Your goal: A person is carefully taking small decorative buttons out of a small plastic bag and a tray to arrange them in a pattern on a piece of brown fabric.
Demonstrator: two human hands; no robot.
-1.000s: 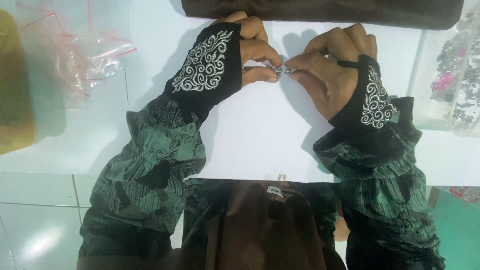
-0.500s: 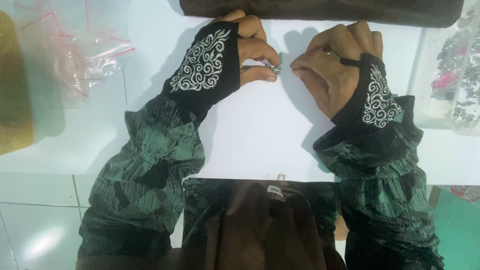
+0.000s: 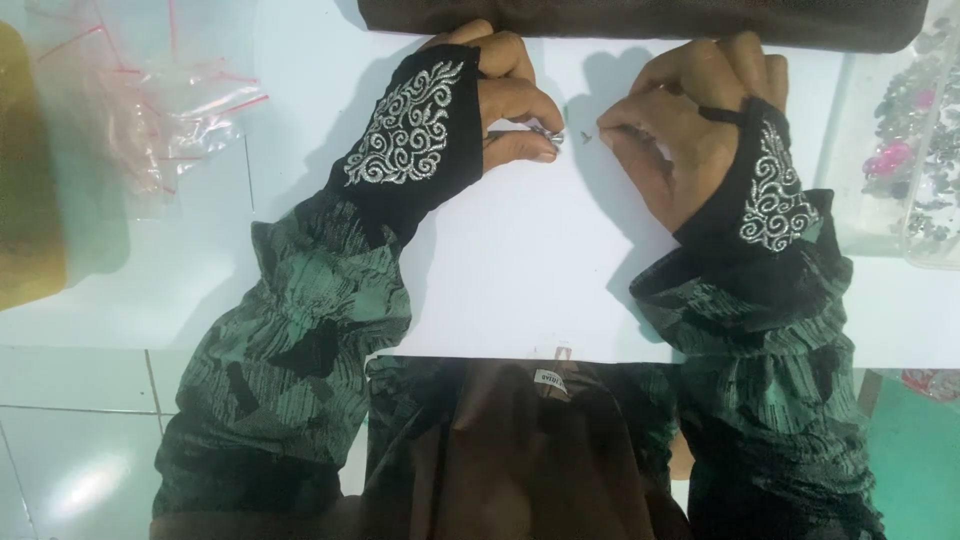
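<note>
Both my hands rest on a white sheet on the table. My left hand, in a black embroidered hand cover, pinches a small silvery metal piece between thumb and forefinger. My right hand is curled a short way to its right, its fingertips pinching something tiny near the sheet; what it is I cannot make out. A small gap separates the two hands.
A dark brown cloth roll lies along the far edge. Clear plastic bags with red zip strips lie at the left, by a mustard-yellow object. A clear container of beads stands at the right. Brown fabric covers my lap.
My hands were joined over the small metal piece; they have since drawn apart, the right hand shifting to the right.
</note>
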